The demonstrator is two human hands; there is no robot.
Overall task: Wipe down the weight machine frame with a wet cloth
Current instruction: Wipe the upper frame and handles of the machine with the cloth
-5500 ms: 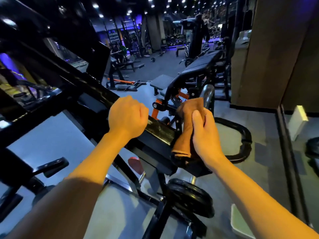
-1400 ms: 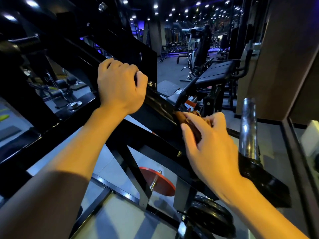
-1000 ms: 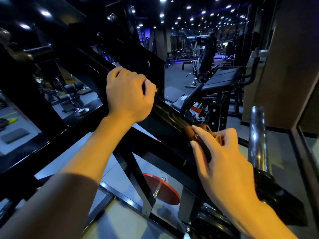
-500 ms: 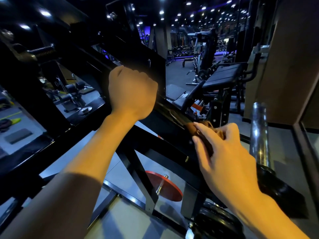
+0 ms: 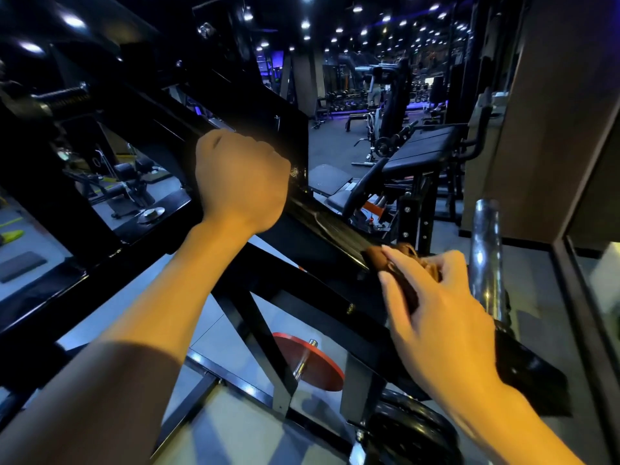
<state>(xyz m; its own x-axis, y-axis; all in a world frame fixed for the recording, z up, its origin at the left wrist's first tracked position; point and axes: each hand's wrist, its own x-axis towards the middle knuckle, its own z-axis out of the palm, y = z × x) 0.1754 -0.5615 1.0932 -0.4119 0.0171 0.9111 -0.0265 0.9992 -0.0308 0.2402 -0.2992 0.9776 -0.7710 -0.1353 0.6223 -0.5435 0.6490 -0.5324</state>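
Left hand (image 5: 240, 182), centre-left of frame: fingers curled into a fist over the top edge of the black frame bar (image 5: 328, 236), gripping it. The fingertips are hidden behind the bar.

Right hand (image 5: 436, 317), lower right: fingers fairly straight and slightly spread, pressing the brown cloth (image 5: 379, 260) flat against the same sloping bar. The thumb side wraps the far edge, where a bunched part of the cloth shows above the knuckles. Most of the cloth is covered by the hand; only its upper-left end and that bunch are visible. The hand edges are a bit blurred.

The bar runs diagonally from upper left down to lower right. The left hand is higher on it, the right hand lower, well apart. The bar surface between the hands looks glossy.

A chrome post (image 5: 483, 260) stands just right of the right hand, its base on the bar's lower end.

A red weight plate (image 5: 315, 367) is below the bar at lower centre, on a peg. A black plate (image 5: 412, 431) is at bottom right, under the right forearm.

A black padded bench (image 5: 422, 149) is at centre right, with more gym machines in the dim background and ceiling spotlights along the top.
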